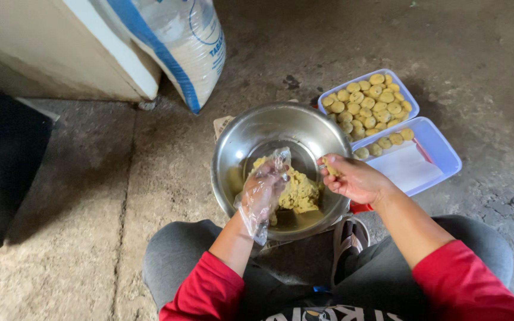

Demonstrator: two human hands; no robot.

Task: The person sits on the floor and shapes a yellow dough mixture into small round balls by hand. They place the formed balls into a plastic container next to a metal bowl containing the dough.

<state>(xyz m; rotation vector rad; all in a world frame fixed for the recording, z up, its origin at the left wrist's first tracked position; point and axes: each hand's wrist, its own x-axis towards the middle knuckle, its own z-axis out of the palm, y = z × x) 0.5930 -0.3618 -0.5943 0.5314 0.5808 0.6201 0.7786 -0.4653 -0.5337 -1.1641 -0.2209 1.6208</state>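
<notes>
A steel bowl stands on the concrete floor between my knees, with a lump of yellow dough in its bottom. My left hand, inside a loose clear plastic glove, rests in the bowl against the dough. My right hand, bare, hovers over the bowl's right rim and pinches a small piece of dough between its fingers. Right of the bowl lie two pale blue trays. The far tray is packed with several round dough balls. The near tray has a short row of balls along its far edge.
A white sheet lines the near tray. A white and blue sack leans on a cream cabinet at the top left. A dark object fills the left edge. My sandalled foot sits under the bowl.
</notes>
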